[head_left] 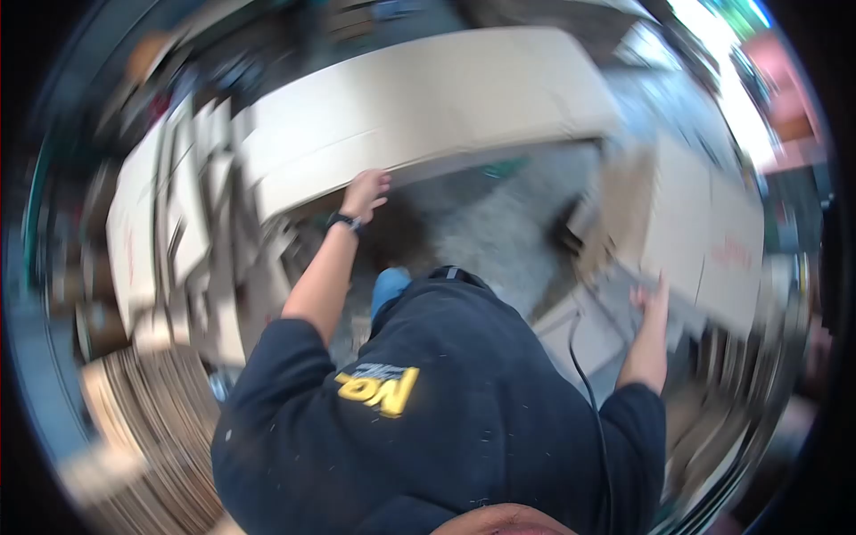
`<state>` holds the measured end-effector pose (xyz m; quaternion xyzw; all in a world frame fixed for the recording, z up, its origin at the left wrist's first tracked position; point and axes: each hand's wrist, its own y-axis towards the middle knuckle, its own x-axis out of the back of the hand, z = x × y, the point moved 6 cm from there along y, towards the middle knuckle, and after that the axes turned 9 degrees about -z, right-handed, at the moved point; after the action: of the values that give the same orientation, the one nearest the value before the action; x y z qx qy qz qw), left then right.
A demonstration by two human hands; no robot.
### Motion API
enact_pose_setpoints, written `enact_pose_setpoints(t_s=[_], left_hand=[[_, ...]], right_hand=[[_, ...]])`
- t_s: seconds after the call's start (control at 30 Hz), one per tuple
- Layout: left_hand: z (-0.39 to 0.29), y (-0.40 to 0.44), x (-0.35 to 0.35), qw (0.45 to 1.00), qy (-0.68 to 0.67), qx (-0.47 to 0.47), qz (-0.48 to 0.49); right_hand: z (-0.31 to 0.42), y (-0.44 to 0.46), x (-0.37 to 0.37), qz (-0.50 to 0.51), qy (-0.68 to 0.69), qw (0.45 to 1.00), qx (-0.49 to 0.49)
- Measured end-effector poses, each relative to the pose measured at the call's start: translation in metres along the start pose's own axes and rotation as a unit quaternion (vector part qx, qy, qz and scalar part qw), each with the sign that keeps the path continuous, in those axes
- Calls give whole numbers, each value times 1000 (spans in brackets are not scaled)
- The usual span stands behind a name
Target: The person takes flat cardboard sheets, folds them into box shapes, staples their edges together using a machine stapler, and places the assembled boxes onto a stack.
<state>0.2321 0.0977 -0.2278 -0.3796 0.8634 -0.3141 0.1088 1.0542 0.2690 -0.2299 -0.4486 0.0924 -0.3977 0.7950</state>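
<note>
Long cardboard panel (428, 98) at 12 o'clock, long axis running 10 to 1. Left hand (366, 195) half-curled by its edge, right hand (654, 305) loosely spread near 3; can't tell if either grips. Shirt (455, 392) says yellow "NO".

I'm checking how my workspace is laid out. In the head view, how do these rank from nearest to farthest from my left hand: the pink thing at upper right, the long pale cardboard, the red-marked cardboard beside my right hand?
1. Long pale cardboard: right by your left hand; contact unclear.
2. Red-marked cardboard: right side, beside your right hand.
3. Pink thing: upper right edge, blurred.
</note>
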Motion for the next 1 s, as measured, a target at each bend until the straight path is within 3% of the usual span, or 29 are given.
enact_pose_setpoints(t_s=[0.03, 0.07, 0.1, 0.13, 0.2, 0.3, 0.37, 0.5, 0.57, 0.6, 0.63, 0.67, 0.77, 0.83, 0.87, 0.9, 1.0], left_hand=[[0, 19, 38, 998, 33, -15, -45], [11, 57, 84, 992, 59, -52, -102], [24, 98, 129, 979, 89, -86, -160], [23, 108, 164, 954, 106, -132, -248], [20, 105, 224, 918, 202, -36, -340], [48, 146, 300, 890, 211, 70, -398], [63, 169, 327, 897, 245, 78, -361], [83, 202, 335, 904, 312, 50, -289], [89, 216, 324, 888, 401, 33, -222], [106, 232, 327, 894, 398, 76, -193], [66, 198, 319, 891, 413, 90, -164], [25, 161, 312, 891, 403, 79, -194], [75, 206, 343, 882, 363, 138, -266], [67, 201, 348, 894, 304, 160, -289], [54, 203, 336, 950, 231, 146, -154], [50, 206, 322, 965, 156, 139, -160], [69, 240, 309, 960, 142, 85, -224]], right_hand=[[-25, 27, -17, -73, -39, 996, -20], [-48, 61, -33, -21, -138, 990, -3], [-75, 4, -65, 20, -225, 971, 74], [-105, 26, -86, 112, -252, 960, 48], [-171, -37, -120, 188, -312, 931, 26], [-241, -118, -147, 186, -319, 929, 14], [-269, -118, -154, 173, -463, 869, 10], [-282, -113, -170, 155, -470, 869, 8], [-285, -143, -187, 140, -399, 905, 35], [-289, -158, -194, 123, -393, 910, 55], [-291, -157, -197, 118, -380, 916, 54], [-293, -145, -201, 128, -386, 912, 51], [-303, -117, -202, 104, -372, 922, 26], [-312, -105, -195, 164, -380, 910, -15], [-314, -112, -195, 159, -363, 918, -19], [-315, -117, -195, 135, -371, 919, -10], [-316, -139, -196, 105, -370, 923, -14]])
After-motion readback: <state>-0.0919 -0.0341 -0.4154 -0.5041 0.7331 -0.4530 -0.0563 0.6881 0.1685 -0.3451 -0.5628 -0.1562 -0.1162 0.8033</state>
